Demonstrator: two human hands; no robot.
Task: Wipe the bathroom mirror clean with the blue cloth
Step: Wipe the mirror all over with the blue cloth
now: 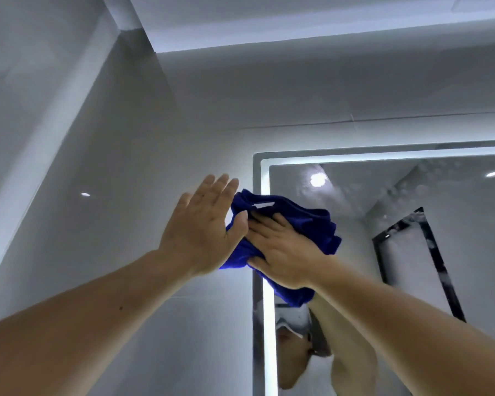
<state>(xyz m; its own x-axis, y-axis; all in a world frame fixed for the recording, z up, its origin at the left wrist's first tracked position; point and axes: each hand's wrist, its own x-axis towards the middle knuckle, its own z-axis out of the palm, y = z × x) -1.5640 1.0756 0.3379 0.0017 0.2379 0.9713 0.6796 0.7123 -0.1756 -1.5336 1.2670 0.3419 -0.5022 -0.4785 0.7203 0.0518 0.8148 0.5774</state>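
I am in the wiping step. My right hand (283, 252) lies flat, pressing the bunched blue cloth (306, 221) on the mirror (383, 195) by its lit left edge, mid-frame. My left hand (203, 224) is wide, fingers straight, touching the cloth's side. Next, I think, slide right toward the spots in the upper right.

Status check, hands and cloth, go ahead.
Right hand presses blue cloth flat on mirror, upper left corner. Left hand open beside it, thumb touching cloth. Nothing blocking.
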